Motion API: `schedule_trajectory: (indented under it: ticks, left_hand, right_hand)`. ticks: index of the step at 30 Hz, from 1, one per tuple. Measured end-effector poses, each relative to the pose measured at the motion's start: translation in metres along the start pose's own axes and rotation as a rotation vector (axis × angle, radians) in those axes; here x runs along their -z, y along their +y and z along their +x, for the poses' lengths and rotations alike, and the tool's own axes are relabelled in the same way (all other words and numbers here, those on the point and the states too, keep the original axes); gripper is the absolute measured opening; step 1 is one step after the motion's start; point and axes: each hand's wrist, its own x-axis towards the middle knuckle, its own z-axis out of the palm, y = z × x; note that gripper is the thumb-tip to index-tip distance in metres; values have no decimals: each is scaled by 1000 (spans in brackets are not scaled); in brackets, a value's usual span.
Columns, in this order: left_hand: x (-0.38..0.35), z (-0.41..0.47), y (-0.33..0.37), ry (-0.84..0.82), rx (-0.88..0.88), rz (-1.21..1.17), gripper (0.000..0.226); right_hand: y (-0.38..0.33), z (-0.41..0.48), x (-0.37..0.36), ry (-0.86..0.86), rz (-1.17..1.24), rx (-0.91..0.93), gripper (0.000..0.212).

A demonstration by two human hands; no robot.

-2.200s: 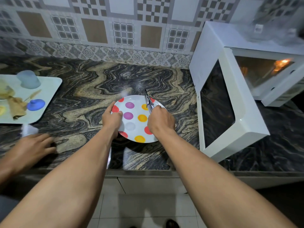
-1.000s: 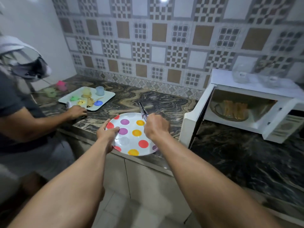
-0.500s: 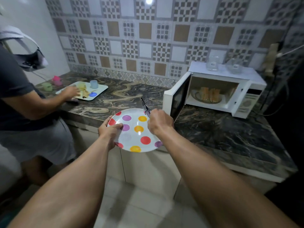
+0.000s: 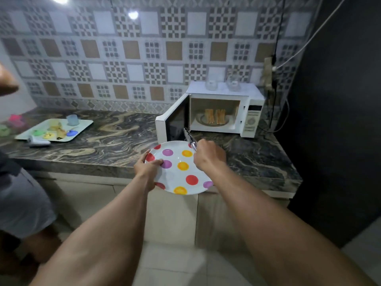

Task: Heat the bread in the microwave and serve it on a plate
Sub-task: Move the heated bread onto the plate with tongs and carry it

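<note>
1. Presently, the left hand (image 4: 147, 169) grips the near-left rim of the spotted plate (image 4: 175, 179), thumb on top and fingers curled beneath. The plate is held in the air, overhanging the counter's (image 4: 115, 139) front edge.
2. Right hand (image 4: 208, 154) is fisted round metal tongs (image 4: 188, 136); their tips point up and away, past the plate's far rim.
3. Bread (image 4: 215, 116): slices stand on the turntable inside the microwave (image 4: 224, 89), beyond the right hand and well apart from the tongs.
4. Microwave door (image 4: 174, 124) is swung wide, just beyond the tong tips. The cavity opens to its right, straight ahead of the right hand, with marbled counter between.
5. Two glass bowls (image 4: 211, 84) sit on the microwave top.
6. Far left of the left hand is a tray (image 4: 82, 125) of coloured cups and lids; another person (image 4: 22, 199) stands at that end.
7. Right of the right hand the counter ends against a dark wall (image 4: 340, 120).
</note>
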Motion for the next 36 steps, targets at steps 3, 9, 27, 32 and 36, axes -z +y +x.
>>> schedule_trajectory:
  ticks: [3, 9, 27, 32, 36]
  left_hand:
    - [-41, 5, -9, -23, -13, -8, 62]
    - [-126, 26, -23, -24, 19, -10, 65]
    - [-260, 164, -101, 37, 117, 120, 57]
    - [-276, 201, -109, 85, 28, 138, 56]
    - [-279, 227, -116, 25, -22, 159, 58]
  right_hand:
    - [35, 16, 8, 10, 6, -34, 16]
    - [101, 66, 19, 5, -27, -38, 8]
    - [216, 223, -74, 24, -44, -134, 17]
    - [214, 264, -112, 5, -15, -196, 16]
    - [211, 287, -134, 8, -1, -239, 15]
